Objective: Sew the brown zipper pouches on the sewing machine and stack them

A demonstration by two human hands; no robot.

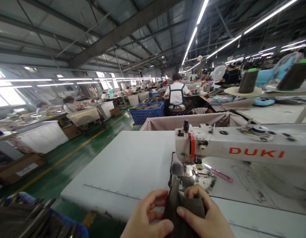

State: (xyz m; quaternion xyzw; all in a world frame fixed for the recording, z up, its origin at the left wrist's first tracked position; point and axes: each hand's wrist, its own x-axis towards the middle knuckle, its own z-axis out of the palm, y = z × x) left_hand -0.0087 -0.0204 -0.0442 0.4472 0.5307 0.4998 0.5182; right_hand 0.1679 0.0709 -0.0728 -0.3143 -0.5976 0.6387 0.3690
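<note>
A dark olive-brown piece of cloth [186, 208] is held up at the front of the sewing machine, its narrow folded end pointing toward the needle area. My right hand [203, 211] pinches it, thumb pressed on the near face and fingers curled over the top. On the cloth's left side, my left hand [150, 215] is closed around the edge, with its fingertips partly hidden behind the fabric. Just beyond stands the white sewing machine [252, 150] with red lettering. Pink-handled thread snips [221, 173] lie on the bed beside the presser foot. The cloth's lower end leaves the view.
The white machine table [113, 162] has a ruler strip along its front. A blue basket of dark cloth pieces [65, 221] stands at lower left. Behind the machine are a fabric-lined bin [165, 124], a blue crate [148, 114] and a seated co-worker [177, 94]. Thread cones [248, 82] stand at right.
</note>
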